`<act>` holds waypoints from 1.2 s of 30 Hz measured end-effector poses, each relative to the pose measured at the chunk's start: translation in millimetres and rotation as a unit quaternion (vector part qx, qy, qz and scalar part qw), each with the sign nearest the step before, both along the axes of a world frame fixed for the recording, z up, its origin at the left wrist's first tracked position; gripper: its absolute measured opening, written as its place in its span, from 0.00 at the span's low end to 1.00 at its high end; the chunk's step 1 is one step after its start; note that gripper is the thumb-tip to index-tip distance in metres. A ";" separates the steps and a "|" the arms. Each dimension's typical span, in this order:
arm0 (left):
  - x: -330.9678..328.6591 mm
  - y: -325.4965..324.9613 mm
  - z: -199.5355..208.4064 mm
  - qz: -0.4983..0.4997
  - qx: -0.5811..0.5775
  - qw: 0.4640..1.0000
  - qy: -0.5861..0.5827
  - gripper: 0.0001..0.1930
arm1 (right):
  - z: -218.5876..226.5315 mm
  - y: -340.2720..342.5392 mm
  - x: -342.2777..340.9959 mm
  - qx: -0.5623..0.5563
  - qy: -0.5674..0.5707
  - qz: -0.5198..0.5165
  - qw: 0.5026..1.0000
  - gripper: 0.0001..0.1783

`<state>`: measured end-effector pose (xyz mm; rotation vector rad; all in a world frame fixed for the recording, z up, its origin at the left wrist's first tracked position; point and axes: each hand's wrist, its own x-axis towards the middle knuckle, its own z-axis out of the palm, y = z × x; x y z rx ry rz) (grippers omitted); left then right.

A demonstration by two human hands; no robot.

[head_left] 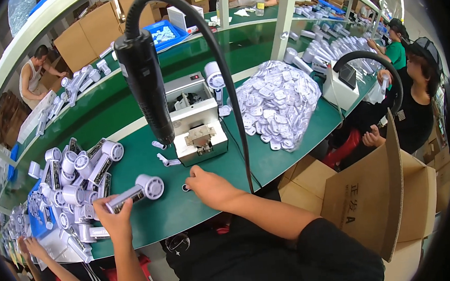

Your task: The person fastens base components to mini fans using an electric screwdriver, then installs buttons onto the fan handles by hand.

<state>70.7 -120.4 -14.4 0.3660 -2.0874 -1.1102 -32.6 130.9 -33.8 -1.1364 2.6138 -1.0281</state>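
Note:
My left hand (116,218) grips a pale lilac handheld fan (152,186) by its handle, and the handle's open side shows dark parts inside. Its round head points right, over the green bench. My right hand (207,187) is closed low over the bench top, with a small round white-and-dark part (186,187) at its fingertips. Just beyond that hand stands a small white-and-metal bench machine (199,137). Two small pale pieces, one of them a pale cover (169,160), lie at the machine's left. A black power screwdriver (145,83) hangs above them.
Many similar fans (73,174) are heaped at the left. A clear bag of pale covers (277,105) sits right of the machine. Open cardboard boxes (365,198) stand at my right. Co-workers sit on both sides, one co-worker's hand (34,248) near the heap. A black cable (236,113) loops down.

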 end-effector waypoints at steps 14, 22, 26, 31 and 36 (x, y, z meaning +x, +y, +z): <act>12.0 32.4 15.3 -0.240 0.342 0.856 -0.305 0.19 | 24.3 -9.6 26.8 -0.364 -0.362 -0.019 0.858 0.14; 13.4 96.3 -6.2 -0.234 0.384 0.887 -0.101 0.26 | 38.2 -40.0 40.5 -0.315 -0.239 0.014 0.919 0.13; 15.9 94.6 -15.6 -0.216 0.296 0.924 -0.110 0.29 | 33.0 -37.5 39.7 -0.293 -0.261 0.022 0.919 0.14; 18.2 97.3 -17.1 -0.186 0.335 0.916 -0.117 0.25 | 37.2 -46.5 47.7 -0.276 -0.257 -0.008 0.926 0.13; 19.9 101.6 -8.1 -0.157 0.266 0.948 -0.080 0.21 | 35.6 -46.0 48.1 -0.277 -0.200 -0.009 0.940 0.12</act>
